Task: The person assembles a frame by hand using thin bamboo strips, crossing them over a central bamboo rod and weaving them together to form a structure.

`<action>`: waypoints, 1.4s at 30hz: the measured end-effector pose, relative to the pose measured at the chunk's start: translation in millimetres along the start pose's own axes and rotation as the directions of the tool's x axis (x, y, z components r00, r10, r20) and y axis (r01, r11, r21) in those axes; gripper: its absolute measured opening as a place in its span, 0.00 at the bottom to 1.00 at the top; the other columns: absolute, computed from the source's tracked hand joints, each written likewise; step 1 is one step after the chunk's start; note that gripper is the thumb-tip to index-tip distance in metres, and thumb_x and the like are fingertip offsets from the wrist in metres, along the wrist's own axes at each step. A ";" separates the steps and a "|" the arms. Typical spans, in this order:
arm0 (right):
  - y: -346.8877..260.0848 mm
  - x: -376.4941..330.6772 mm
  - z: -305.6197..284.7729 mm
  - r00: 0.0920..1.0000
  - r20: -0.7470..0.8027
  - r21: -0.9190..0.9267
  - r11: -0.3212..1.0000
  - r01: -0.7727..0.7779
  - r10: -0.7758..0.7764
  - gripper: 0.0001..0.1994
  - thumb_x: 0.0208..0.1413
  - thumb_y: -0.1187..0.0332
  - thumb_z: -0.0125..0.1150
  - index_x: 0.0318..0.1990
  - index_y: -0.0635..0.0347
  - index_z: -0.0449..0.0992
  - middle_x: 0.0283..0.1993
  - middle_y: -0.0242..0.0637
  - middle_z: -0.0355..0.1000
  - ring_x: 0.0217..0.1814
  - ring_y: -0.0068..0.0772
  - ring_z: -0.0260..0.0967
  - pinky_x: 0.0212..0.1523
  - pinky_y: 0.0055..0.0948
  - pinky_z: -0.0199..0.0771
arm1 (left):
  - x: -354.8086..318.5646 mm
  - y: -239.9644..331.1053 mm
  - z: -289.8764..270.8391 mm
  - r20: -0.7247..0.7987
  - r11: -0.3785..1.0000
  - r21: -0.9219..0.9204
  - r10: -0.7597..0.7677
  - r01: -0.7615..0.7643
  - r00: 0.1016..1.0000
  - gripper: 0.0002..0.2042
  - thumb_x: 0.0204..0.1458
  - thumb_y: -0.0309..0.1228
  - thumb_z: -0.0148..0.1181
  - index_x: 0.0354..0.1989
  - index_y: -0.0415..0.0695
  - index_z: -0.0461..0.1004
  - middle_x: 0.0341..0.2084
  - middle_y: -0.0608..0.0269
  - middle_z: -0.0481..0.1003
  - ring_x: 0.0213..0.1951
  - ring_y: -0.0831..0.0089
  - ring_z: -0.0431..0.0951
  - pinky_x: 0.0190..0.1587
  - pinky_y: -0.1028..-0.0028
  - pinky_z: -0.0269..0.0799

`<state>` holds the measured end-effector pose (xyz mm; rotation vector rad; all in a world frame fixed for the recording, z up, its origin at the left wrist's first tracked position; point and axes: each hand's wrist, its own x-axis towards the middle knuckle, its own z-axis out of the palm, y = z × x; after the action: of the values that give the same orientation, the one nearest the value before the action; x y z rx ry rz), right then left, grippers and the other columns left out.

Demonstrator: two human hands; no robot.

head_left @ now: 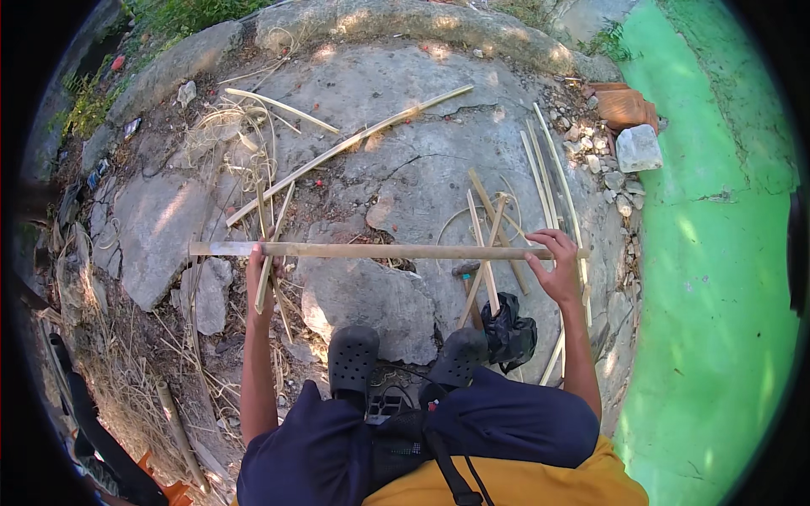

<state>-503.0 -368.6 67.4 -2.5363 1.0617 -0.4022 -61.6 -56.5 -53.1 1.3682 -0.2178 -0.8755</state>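
A long, narrow bamboo strip stretches level across the view in front of my knees. Near its paler left end, my left hand is closed around it. Thin split sticks cross at that hand; whether it also grips them I cannot tell. Close to the strip's other end, my right hand pinches it between thumb and curved fingers. Below the strip, between my hands, several short split pieces lie crossed on the stone ground. A crumpled black plastic bag rests beside my right shoe.
A longer bamboo length lies diagonally ahead. Several thin strips lie to the right. Tangled pale fibres are at the upper left. A pale block, orange-brown bricks and loose stones border the green surface. The rock is cracked and uneven.
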 end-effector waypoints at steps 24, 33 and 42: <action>-12.2 -40.3 78.8 0.682 0.592 0.687 0.173 -0.706 0.430 0.28 0.62 0.44 0.60 0.60 0.55 0.68 0.58 0.41 0.73 0.64 0.35 0.68 0.67 0.49 0.55 | 2.8 2.3 0.9 0.011 0.995 0.085 0.049 -0.049 0.999 0.29 0.70 0.50 0.38 0.64 0.39 0.70 0.24 0.71 0.67 0.27 0.81 0.67 0.34 0.78 0.67; -37.3 -18.0 102.7 0.798 0.510 0.834 0.044 -0.551 0.321 0.28 0.55 0.65 0.67 0.62 0.64 0.66 0.50 0.36 0.72 0.54 0.30 0.71 0.59 0.34 0.68 | 5.1 8.6 -1.5 -0.032 0.999 0.045 0.022 -0.021 0.999 0.26 0.70 0.48 0.38 0.57 0.37 0.71 0.21 0.70 0.67 0.22 0.81 0.65 0.29 0.79 0.66; -39.1 -21.1 103.3 0.822 0.448 0.866 0.058 -0.497 0.351 0.34 0.55 0.69 0.65 0.69 0.66 0.62 0.49 0.35 0.72 0.53 0.27 0.70 0.55 0.31 0.69 | 11.3 8.2 -24.4 -0.095 0.993 0.032 0.116 -0.114 0.989 0.23 0.69 0.47 0.42 0.51 0.38 0.72 0.21 0.69 0.66 0.21 0.79 0.64 0.26 0.75 0.62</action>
<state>-452.5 -305.3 -10.6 -0.9552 0.9526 -0.5046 -35.7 -45.8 -55.3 1.4044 -0.2322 -0.7111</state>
